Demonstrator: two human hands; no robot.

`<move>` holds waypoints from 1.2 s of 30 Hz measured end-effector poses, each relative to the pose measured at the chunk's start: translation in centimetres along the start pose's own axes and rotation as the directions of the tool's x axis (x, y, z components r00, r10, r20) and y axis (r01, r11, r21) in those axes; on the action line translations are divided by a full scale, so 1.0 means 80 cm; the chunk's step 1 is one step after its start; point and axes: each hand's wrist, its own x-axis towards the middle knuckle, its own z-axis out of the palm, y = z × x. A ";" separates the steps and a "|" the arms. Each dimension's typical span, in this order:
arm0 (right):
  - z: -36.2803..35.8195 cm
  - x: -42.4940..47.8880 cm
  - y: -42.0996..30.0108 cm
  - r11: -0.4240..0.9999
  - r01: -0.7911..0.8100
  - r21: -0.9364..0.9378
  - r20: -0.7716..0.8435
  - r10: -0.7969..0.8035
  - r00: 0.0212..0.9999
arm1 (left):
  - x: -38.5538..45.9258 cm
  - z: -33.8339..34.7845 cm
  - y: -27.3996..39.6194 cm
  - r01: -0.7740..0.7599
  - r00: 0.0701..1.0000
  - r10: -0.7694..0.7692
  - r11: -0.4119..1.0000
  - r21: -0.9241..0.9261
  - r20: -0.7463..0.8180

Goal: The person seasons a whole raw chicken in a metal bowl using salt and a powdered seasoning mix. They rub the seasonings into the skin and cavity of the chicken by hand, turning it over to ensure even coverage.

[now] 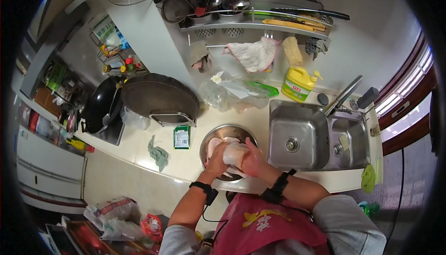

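Observation:
A stainless steel bowl sits on the counter directly before me. In it lies pale raw poultry, probably a whole bird, its underside hidden by the bowl and my hands. My left hand grips the bird from the left, fingers along its upper side. From the right, my right hand clasps it with the thumb pointing up. Both palms press against the skin, and the bird's rounded part rises between them. Black straps with small devices circle both wrists.
Right of the bowl is a double-basin steel sink with a faucet. A yellow detergent jug stands behind it. To the left lie a green packet and a green cloth. A big round pan leans upright in a rack.

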 end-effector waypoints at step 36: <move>0.005 -0.025 -0.027 0.498 -0.085 -0.863 -0.090 0.014 0.996 | 0.003 0.010 -0.014 -0.012 0.999 0.008 0.998 -0.070 -0.048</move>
